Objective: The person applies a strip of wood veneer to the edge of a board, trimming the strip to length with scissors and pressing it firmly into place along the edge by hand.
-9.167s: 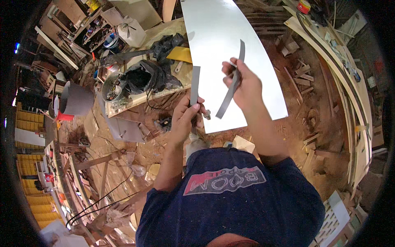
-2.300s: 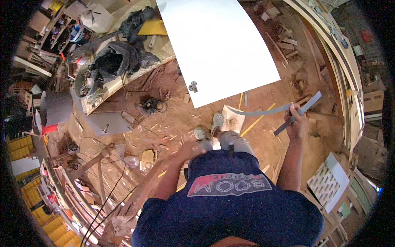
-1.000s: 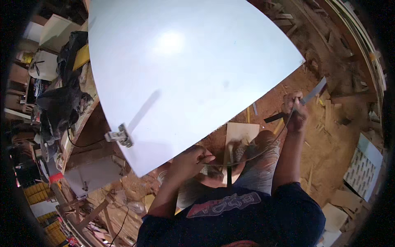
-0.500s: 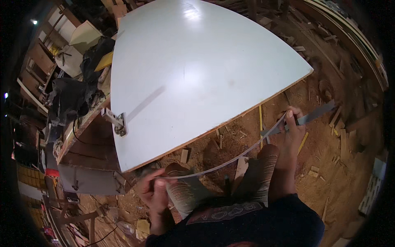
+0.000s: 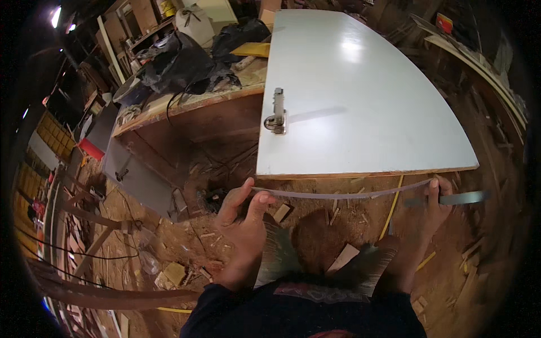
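A thin, pale, flexible strip point(image 5: 349, 196) stretches between my hands, sagging slightly along the near edge of a glossy white panel point(image 5: 372, 135). My left hand point(image 5: 245, 217) pinches one end between thumb and fingers, close to the panel's near left corner. At the near right, my right hand point(image 5: 437, 204) grips the other end. A flat, grey blade-like piece point(image 5: 463, 198) sticks out to the right of that hand, blurred. Brown raw material shows along the panel's near edge. On the panel's left side stands a metal cabinet hinge point(image 5: 276, 115), tilted up.
Left of the panel, a wooden bench point(image 5: 149, 112) carries black plastic bags point(image 5: 180, 62) and a yellow piece point(image 5: 252, 49). A grey panel with fittings point(image 5: 141, 177) leans below it. Wood scraps and sawdust cover the floor point(image 5: 208, 248). Long boards point(image 5: 473, 67) lie at the right.
My view has turned, so the panel appears further right and its near edge nearly level. Both hands have come up closer to that edge, and the strip hangs straighter alongside it.
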